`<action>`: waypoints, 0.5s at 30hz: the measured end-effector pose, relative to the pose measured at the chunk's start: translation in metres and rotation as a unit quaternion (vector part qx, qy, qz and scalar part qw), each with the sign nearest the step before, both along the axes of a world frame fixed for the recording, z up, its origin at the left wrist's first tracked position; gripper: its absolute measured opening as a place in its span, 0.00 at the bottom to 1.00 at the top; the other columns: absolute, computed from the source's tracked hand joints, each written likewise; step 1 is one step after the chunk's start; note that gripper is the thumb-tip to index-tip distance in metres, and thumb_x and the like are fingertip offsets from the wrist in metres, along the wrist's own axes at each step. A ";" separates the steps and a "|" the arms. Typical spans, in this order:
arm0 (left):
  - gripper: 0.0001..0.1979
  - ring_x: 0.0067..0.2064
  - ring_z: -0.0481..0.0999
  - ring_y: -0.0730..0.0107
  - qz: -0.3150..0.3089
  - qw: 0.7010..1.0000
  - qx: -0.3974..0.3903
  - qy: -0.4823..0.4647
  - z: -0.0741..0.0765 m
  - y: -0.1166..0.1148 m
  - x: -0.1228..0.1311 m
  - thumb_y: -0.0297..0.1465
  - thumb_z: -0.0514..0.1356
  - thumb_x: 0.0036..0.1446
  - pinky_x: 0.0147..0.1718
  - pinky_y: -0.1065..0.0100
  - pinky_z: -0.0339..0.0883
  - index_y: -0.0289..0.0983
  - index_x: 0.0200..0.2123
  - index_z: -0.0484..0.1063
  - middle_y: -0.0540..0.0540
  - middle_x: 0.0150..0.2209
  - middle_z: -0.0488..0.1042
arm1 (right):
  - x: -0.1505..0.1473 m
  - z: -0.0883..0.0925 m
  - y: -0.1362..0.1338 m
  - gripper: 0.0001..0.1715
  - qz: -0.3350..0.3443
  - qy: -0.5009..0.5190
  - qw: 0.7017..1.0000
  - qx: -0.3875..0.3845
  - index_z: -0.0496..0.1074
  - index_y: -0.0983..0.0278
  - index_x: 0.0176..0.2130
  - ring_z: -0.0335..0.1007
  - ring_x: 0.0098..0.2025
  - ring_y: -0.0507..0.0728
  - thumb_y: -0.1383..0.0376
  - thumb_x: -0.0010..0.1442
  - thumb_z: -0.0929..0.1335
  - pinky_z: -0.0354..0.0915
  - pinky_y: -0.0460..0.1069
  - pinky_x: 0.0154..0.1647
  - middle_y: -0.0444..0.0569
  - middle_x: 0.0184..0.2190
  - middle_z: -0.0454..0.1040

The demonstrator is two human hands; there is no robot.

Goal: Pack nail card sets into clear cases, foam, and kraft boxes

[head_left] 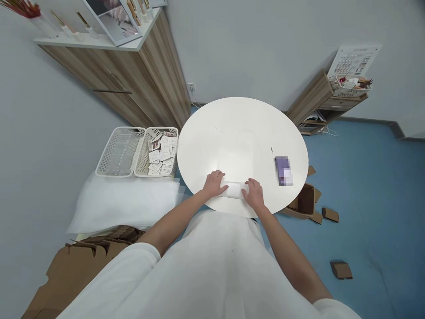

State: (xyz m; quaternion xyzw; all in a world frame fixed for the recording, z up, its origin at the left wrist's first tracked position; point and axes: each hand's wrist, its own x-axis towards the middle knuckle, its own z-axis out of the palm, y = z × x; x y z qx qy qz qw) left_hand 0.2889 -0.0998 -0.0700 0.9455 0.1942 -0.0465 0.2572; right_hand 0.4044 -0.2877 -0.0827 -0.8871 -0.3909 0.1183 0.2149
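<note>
A small white flat packet [235, 189] lies on the near edge of a round white table [242, 133]. My left hand [215, 183] rests on its left end, fingers curled down onto it. At the packet's right end my right hand [255, 193] does the same, fingers bent over the edge. Both hands press or hold the packet between them. A purple and white item, blurred out [283, 171], lies on the table to the right of my hands.
Two white mesh baskets stand left of the table: one looks empty [120, 152], the other [161, 153] holds several small white cards. White sheets [126, 204] and flat cardboard [79, 261] lie below them. An open cardboard box [303, 201] and scraps lie on the blue floor. Wooden cabinets stand behind.
</note>
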 end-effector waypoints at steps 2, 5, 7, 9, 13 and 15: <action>0.30 0.55 0.57 0.54 -0.109 0.994 0.025 -0.019 0.002 -0.007 0.003 0.44 0.60 0.44 0.51 0.56 0.48 0.39 0.50 0.59 0.41 0.53 0.60 | -0.007 0.001 0.003 0.18 0.118 -0.018 0.992 -0.027 0.64 0.63 0.42 0.50 0.57 0.64 0.61 0.50 0.66 0.50 0.59 0.53 0.57 0.54 0.59; 0.31 0.53 0.60 0.54 -0.192 0.981 0.037 0.016 -0.001 -0.015 0.007 0.41 0.62 0.40 0.51 0.54 0.46 0.39 0.49 0.59 0.41 0.51 0.62 | -0.015 0.000 0.009 0.23 0.181 -0.026 0.980 -0.076 0.62 0.63 0.43 0.50 0.58 0.64 0.63 0.47 0.69 0.50 0.58 0.53 0.57 0.56 0.57; 0.29 0.50 0.63 0.56 -0.201 0.978 0.042 0.034 -0.003 -0.018 0.009 0.38 0.61 0.41 0.50 0.54 0.47 0.39 0.48 0.60 0.41 0.50 0.63 | -0.018 0.000 0.012 0.22 0.170 -0.026 0.980 -0.098 0.61 0.64 0.44 0.53 0.56 0.63 0.67 0.47 0.68 0.52 0.57 0.52 0.57 0.56 0.57; 0.27 0.48 0.64 0.56 -0.208 0.976 0.045 0.035 -0.002 -0.018 0.009 0.36 0.60 0.41 0.50 0.54 0.46 0.38 0.47 0.60 0.41 0.49 0.64 | -0.020 0.002 0.013 0.20 0.159 -0.019 0.981 -0.106 0.61 0.64 0.43 0.56 0.54 0.63 0.67 0.48 0.66 0.54 0.56 0.49 0.58 0.55 0.58; 0.27 0.45 0.67 0.57 -0.225 0.974 0.012 0.039 0.005 -0.015 0.005 0.39 0.60 0.40 0.50 0.54 0.46 0.38 0.45 0.62 0.43 0.43 0.69 | -0.024 0.016 0.010 0.20 0.154 0.063 0.979 -0.116 0.60 0.64 0.42 0.65 0.41 0.59 0.65 0.48 0.66 0.58 0.51 0.38 0.54 0.44 0.67; 0.24 0.41 0.69 0.59 -0.226 0.972 -0.023 0.063 0.009 -0.014 0.002 0.41 0.58 0.42 0.48 0.57 0.50 0.39 0.43 0.64 0.45 0.39 0.71 | -0.025 0.023 0.006 0.20 0.141 0.122 0.973 -0.136 0.60 0.63 0.42 0.65 0.34 0.56 0.64 0.48 0.65 0.57 0.48 0.33 0.50 0.37 0.70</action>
